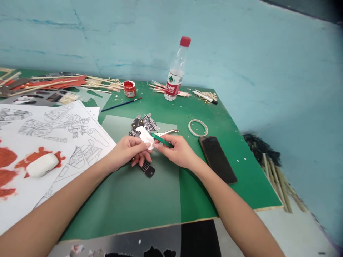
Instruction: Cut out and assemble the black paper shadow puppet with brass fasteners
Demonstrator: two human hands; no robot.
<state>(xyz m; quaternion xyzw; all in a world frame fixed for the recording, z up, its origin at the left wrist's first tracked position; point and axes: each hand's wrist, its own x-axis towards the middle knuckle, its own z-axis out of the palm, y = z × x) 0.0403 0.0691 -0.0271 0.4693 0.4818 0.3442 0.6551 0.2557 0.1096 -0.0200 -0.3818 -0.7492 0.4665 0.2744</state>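
Note:
My left hand (131, 151) is closed on a small white cut-out piece (145, 136), holding its lower edge between thumb and fingers. In my right hand (178, 150) is a slim green tool (160, 139) whose exact kind I cannot make out; its end lies over the white piece, and the fingertips are close to the piece's edge. Behind the white piece lie black cut-out figure parts (146, 122) with white line patterns. Another black strip (147, 169) shows below my left fingers. Just beyond my right fingers lies a silver metal tool (171, 131), partly hidden.
A translucent sheet (150, 200) covers part of the green table (214, 121). Around it are printed drawings (88, 135), a white case (42, 165), a red paint jar (129, 89), a paintbrush (120, 104), a bottle (175, 75), a tape roll (198, 127) and a phone (217, 159).

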